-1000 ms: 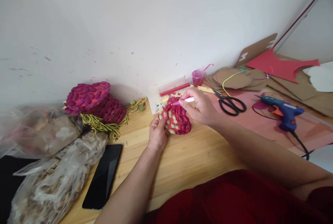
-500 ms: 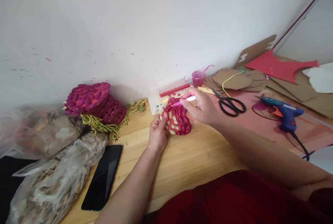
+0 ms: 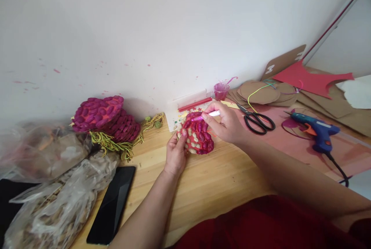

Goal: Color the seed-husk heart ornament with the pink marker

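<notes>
My left hand (image 3: 176, 151) grips the left edge of a red round disc (image 3: 199, 135) covered with what look like peanut shells, thumb on top. The shells on its right and upper parts are wet magenta; those on the left are bare tan. My right hand (image 3: 225, 122) pinches a white-handled paintbrush (image 3: 213, 113), its magenta tip touching the shells near the top edge. Behind the disc lies a white sheet (image 3: 171, 117) with star sequins. A plastic cup (image 3: 221, 91) of magenta paint stands against the wall.
At left are stacked magenta discs (image 3: 98, 112) with yellow-green yarn (image 3: 114, 144), plastic bags (image 3: 58, 206) and a black phone (image 3: 111, 204). On the right lie black-handled scissors (image 3: 257, 121), a blue glue gun (image 3: 317, 127), cardboard circles (image 3: 257, 92) and red paper (image 3: 311, 78).
The brush tip has shifted slightly left and down over the shells, with my right hand. My left hand keeps its hold on the disc. The whole view has moved a little.
</notes>
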### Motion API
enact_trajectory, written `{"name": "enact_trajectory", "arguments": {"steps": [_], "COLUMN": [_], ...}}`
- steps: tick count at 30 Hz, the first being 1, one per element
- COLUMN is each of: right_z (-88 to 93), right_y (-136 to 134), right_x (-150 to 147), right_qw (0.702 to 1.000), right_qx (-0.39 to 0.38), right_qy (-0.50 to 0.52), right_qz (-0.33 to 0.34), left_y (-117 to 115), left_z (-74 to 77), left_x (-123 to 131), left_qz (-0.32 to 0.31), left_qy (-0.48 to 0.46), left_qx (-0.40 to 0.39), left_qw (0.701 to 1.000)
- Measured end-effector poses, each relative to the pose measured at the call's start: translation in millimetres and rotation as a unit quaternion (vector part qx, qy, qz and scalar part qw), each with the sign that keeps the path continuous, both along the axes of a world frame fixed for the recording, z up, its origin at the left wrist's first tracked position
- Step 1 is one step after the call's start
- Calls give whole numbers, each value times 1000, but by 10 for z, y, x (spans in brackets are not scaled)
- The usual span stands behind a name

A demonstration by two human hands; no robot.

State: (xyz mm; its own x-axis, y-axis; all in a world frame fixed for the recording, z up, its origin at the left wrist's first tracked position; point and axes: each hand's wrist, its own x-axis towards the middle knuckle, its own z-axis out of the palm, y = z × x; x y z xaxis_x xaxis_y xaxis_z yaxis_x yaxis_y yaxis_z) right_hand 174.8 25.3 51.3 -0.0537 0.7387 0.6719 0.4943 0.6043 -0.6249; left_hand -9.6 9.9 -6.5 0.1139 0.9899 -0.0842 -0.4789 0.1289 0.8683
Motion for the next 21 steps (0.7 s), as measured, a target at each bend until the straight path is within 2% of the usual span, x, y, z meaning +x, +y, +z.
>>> {"name": "enact_trajectory", "arguments": {"steps": [10, 15, 21], "right_z": [-23, -38, -64], "right_y": [-1, 2, 6], "right_x": [7, -8, 0], "right_qw": [1000, 1000, 1000], "right_qx": [2, -1, -1], "right_qy": [-3, -8, -4], "right_qz": [-11, 12, 5], "left_y": [-2, 19, 29], "left_z": [-67, -91, -104], "left_x": [-11, -17, -13], "left_qz": [-4, 12, 7], "left_qy": [30, 48, 47], "left_qx": [37, 37, 40], "left_qw": [999, 998, 998]}}
